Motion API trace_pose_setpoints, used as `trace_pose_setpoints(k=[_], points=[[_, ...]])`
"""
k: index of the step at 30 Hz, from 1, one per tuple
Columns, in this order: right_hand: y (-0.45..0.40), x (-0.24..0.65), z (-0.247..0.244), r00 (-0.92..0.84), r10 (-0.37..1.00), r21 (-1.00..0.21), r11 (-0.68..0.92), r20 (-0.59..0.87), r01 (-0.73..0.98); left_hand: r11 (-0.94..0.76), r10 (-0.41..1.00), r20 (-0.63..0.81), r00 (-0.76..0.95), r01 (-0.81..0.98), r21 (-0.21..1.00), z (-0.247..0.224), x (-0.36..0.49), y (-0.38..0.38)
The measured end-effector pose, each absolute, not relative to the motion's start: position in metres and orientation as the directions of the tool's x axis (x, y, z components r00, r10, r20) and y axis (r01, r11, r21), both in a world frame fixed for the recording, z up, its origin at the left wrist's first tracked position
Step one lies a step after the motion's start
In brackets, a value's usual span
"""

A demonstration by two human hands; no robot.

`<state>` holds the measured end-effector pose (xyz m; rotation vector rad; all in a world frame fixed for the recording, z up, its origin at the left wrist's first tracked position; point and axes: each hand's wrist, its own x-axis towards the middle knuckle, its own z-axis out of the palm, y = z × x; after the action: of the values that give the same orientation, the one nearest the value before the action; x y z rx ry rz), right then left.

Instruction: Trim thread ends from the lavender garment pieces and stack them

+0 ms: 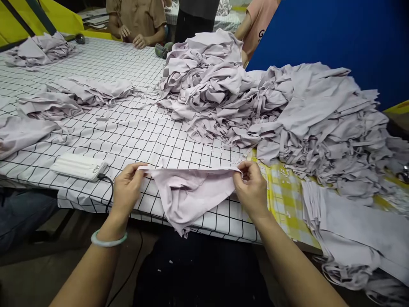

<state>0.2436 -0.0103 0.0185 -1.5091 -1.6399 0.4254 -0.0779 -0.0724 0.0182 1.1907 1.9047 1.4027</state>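
A pale lilac fabric piece (pixel 194 192) is stretched by its straight top edge between my two hands, its lower part hanging in folds to a point at the table's front edge. My left hand (pixel 127 187), with a pale green bangle on the wrist, pinches the left end of that edge. The right end is pinched between thumb and fingers of my right hand (pixel 252 187). Under and behind the piece lies the black-and-white grid cloth (pixel 150 140) on the table.
Large heaps of lilac fabric (pixel 217 85) fill the back and right. A stack (pixel 358 217) lies at the right front. A white power bank (pixel 78 166) with a cable is at left. People (pixel 137 21) are across the table.
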Motion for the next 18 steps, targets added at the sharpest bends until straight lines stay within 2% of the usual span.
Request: trace_pose_setpoints(k=[1, 3, 5, 6, 7, 8, 10, 11, 13, 16, 18], points=[[-0.015, 0.246, 0.015, 0.082, 0.939, -0.733, 0.205, 0.335, 0.649, 0.125, 0.811, 0.123, -0.572, 0.374, 0.919, 0.018, -0.080, -0.076], [-0.023, 0.245, 0.010, 0.067, 0.942, -0.722, 0.206, 0.330, 0.660, 0.117, 0.694, 0.304, -0.653, 0.519, 0.847, 0.020, -0.072, -0.086], [-0.028, 0.239, 0.011, 0.045, 0.929, -0.696, 0.242, 0.367, 0.676, -0.040, 0.708, 0.506, -0.493, 0.687, 0.725, 0.023, -0.045, -0.096], [-0.031, 0.234, 0.014, 0.022, 0.913, -0.670, 0.282, 0.407, 0.686, -0.183, 0.798, 0.510, -0.321, 0.678, 0.712, 0.025, -0.026, -0.099], [-0.034, 0.230, 0.019, -0.020, 0.886, -0.630, 0.344, 0.462, 0.696, -0.338, 0.895, 0.445, -0.047, 0.579, 0.742, 0.026, -0.006, -0.101], [-0.039, 0.226, 0.025, -0.083, 0.845, -0.573, 0.427, 0.528, 0.699, -0.367, 0.929, 0.340, 0.145, 0.455, 0.811, 0.026, 0.015, -0.099], [-0.052, 0.221, 0.035, -0.243, 0.728, -0.434, 0.605, 0.641, 0.667, -0.244, 0.955, 0.179, 0.235, 0.286, 0.927, 0.029, 0.048, -0.090], [-0.061, 0.219, 0.039, -0.305, 0.670, -0.379, 0.672, 0.677, 0.636, -0.156, 0.970, 0.110, 0.218, 0.205, 0.966, 0.031, 0.059, -0.084], [-0.082, 0.216, 0.041, -0.308, 0.614, -0.345, 0.714, 0.727, 0.609, -0.009, 0.993, 0.004, 0.116, 0.045, 0.999, 0.041, 0.070, -0.071], [-0.115, 0.205, 0.031, -0.207, 0.674, -0.468, 0.669, 0.709, 0.577, 0.068, 0.998, -0.068, 0.000, -0.087, 0.994, 0.062, 0.072, -0.060], [-0.133, 0.191, 0.023, -0.242, 0.737, -0.577, 0.654, 0.631, 0.489, 0.024, 1.000, -0.024, 0.008, -0.039, 0.999, 0.077, 0.071, -0.064]])
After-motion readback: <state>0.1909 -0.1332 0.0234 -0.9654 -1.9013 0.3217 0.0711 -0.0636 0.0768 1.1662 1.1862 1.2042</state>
